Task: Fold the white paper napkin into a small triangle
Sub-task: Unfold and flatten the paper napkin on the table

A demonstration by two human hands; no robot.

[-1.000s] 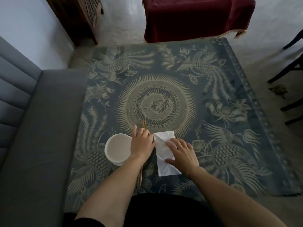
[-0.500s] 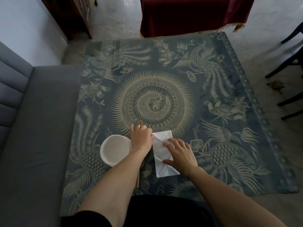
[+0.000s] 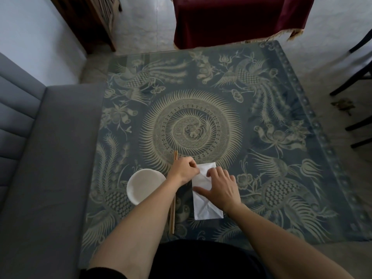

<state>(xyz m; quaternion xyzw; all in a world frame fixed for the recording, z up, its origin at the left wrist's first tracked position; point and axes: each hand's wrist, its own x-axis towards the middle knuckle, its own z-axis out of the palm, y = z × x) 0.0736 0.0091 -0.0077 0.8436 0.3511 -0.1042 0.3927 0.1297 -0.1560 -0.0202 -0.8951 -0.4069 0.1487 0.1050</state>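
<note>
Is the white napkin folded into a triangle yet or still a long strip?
Still a long strip: the napkin lies as a creased rectangle under the right hand; left hand pinches its far corner.

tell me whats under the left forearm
The wooden chopsticks run beneath the left forearm; only their ends show. The white bowl sits beside it, rim partly covered.

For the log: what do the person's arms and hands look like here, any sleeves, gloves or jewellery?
Both forearms are bare from wrist to above the elbow. The left hand and right hand wear no gloves, and no rings, watch or bracelets show. A dark sleeve edge appears at the left upper arm near the bottom of the frame; dark clothing covers the lap between the arms.
</note>
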